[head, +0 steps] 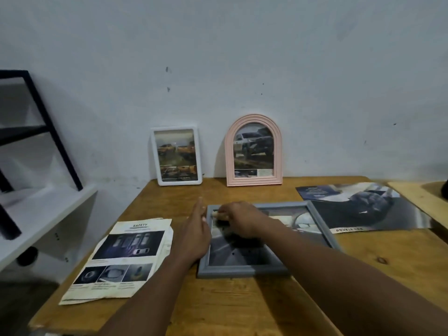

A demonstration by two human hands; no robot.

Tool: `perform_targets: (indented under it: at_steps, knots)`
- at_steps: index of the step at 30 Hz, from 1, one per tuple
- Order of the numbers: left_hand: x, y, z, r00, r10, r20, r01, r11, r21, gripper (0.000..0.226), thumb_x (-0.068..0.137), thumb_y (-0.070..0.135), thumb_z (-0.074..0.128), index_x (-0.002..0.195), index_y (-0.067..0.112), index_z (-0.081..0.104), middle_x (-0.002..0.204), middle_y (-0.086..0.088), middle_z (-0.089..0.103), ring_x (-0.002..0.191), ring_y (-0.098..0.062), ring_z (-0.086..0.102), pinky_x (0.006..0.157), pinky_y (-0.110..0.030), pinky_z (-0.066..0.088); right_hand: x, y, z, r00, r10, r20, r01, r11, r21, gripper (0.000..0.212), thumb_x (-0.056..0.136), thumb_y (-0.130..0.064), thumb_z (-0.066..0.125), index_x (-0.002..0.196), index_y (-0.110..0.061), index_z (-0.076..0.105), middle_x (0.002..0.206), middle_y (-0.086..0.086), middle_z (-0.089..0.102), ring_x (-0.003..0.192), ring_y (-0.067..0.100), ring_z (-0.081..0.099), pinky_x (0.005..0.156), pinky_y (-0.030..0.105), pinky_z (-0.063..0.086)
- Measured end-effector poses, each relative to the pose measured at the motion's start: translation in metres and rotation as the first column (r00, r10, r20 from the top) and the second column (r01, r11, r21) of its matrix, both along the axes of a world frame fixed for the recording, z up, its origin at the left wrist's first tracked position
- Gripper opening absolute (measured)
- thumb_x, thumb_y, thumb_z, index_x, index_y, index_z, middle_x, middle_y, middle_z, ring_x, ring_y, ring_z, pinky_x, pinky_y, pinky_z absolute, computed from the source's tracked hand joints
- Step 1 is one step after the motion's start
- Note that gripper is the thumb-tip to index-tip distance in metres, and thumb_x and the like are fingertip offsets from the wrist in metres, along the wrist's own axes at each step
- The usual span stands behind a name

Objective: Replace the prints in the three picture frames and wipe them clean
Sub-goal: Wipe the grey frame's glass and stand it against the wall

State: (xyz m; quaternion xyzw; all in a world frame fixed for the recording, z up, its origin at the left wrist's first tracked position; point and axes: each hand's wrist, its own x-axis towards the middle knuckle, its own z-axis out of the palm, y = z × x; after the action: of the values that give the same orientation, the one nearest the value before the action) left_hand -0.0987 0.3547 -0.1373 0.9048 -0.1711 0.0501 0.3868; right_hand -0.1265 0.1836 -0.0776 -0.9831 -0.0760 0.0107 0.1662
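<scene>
A grey picture frame lies flat on the wooden table, with a dark print inside it. My left hand rests with straight fingers against the frame's left rail. My right hand reaches over the frame to its far left corner, where the curled fingers pinch a small pale piece; I cannot tell what that piece is. A white frame and a pink arched frame stand upright against the wall, each holding a car print.
A stack of loose prints headed "SAFETY" lies to the left of the grey frame. A large dark car print lies to its right. A white shelf unit with black bars stands beside the table's left edge. Another wooden surface adjoins on the right.
</scene>
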Motion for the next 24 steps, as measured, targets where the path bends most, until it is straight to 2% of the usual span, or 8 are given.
perform_targets:
  at_steps: [3,5,8,11,14,17,19,24]
  knots:
    - [0.001,-0.001,0.006,1.0,-0.023,0.015,0.023,0.999,0.025,0.071,0.107,0.018,0.039,0.161,0.039,-0.002,0.154,0.003,0.049,0.133,-0.021,0.053,0.109,-0.038,0.044,-0.006,-0.003,-0.01,0.996,0.085,0.027,-0.087,0.994,0.066,0.031,0.101,-0.03,0.044,0.125,-0.021,0.062,0.13,0.01,0.06,0.124,0.031,0.054,0.1,0.049,0.046]
    - [0.0,-0.003,0.009,0.999,-0.035,0.005,0.035,0.999,0.025,0.076,0.106,0.015,0.04,0.16,0.04,-0.007,0.154,0.005,0.048,0.134,-0.019,0.052,0.111,-0.039,0.042,-0.01,-0.003,-0.015,0.99,0.136,0.028,-0.137,0.99,0.038,0.036,0.102,-0.029,0.04,0.133,-0.02,0.057,0.143,0.009,0.053,0.138,0.029,0.043,0.108,0.051,0.04]
    - [-0.001,-0.005,0.009,0.999,-0.05,-0.015,0.05,0.998,0.038,0.08,0.105,0.013,0.041,0.16,0.038,-0.011,0.155,0.004,0.048,0.136,-0.018,0.049,0.113,-0.038,0.039,-0.014,-0.003,-0.023,0.981,0.192,0.003,-0.192,0.981,-0.027,0.043,0.105,-0.025,0.037,0.146,-0.017,0.048,0.156,0.009,0.041,0.143,0.029,0.037,0.117,0.045,0.031]
    - [-0.001,-0.007,0.009,0.999,-0.052,0.001,0.051,0.993,0.102,0.082,0.104,0.017,0.042,0.159,0.037,-0.016,0.156,0.005,0.046,0.137,-0.021,0.048,0.113,-0.043,0.04,-0.012,-0.004,-0.025,0.979,0.201,0.009,-0.201,0.978,-0.05,0.046,0.106,-0.027,0.035,0.151,-0.016,0.041,0.161,0.009,0.033,0.147,0.028,0.031,0.12,0.044,0.028]
    - [0.001,-0.01,0.008,0.999,-0.051,0.014,0.048,0.986,0.161,0.08,0.104,0.019,0.041,0.16,0.028,-0.016,0.156,0.004,0.046,0.135,-0.025,0.05,0.111,-0.045,0.041,-0.011,-0.006,-0.025,0.986,0.167,0.022,-0.164,0.982,-0.095,0.044,0.104,-0.027,0.04,0.147,-0.019,0.043,0.158,0.009,0.037,0.144,0.029,0.036,0.115,0.048,0.035]
    - [0.002,-0.012,0.01,0.999,-0.037,0.021,0.032,0.975,0.221,0.08,0.104,0.021,0.043,0.16,0.019,-0.014,0.156,0.004,0.046,0.134,-0.028,0.051,0.11,-0.047,0.042,-0.013,-0.006,-0.023,0.994,0.108,0.034,-0.102,0.983,-0.151,0.036,0.1,-0.026,0.049,0.135,-0.02,0.052,0.144,0.009,0.05,0.127,0.031,0.051,0.101,0.046,0.046]
    - [0.002,-0.013,0.01,0.999,-0.039,0.026,0.031,0.968,0.249,0.078,0.104,0.02,0.043,0.161,0.014,-0.01,0.156,0.004,0.047,0.134,-0.028,0.05,0.11,-0.046,0.042,-0.014,-0.012,-0.021,0.998,0.047,0.031,-0.041,0.985,-0.17,0.032,0.098,-0.025,0.052,0.129,-0.02,0.055,0.135,0.01,0.054,0.12,0.032,0.055,0.094,0.045,0.048]
    - [0.001,-0.013,0.01,0.999,-0.029,0.039,0.018,0.964,0.264,0.073,0.104,0.02,0.043,0.161,0.011,-0.001,0.153,0.003,0.05,0.133,-0.03,0.051,0.109,-0.045,0.042,-0.024,-0.045,-0.019,0.991,-0.137,0.012,0.136,0.964,-0.229,0.048,0.092,-0.012,0.06,0.139,-0.017,0.051,0.137,0.013,0.054,0.124,0.032,0.055,0.1,0.045,0.049]
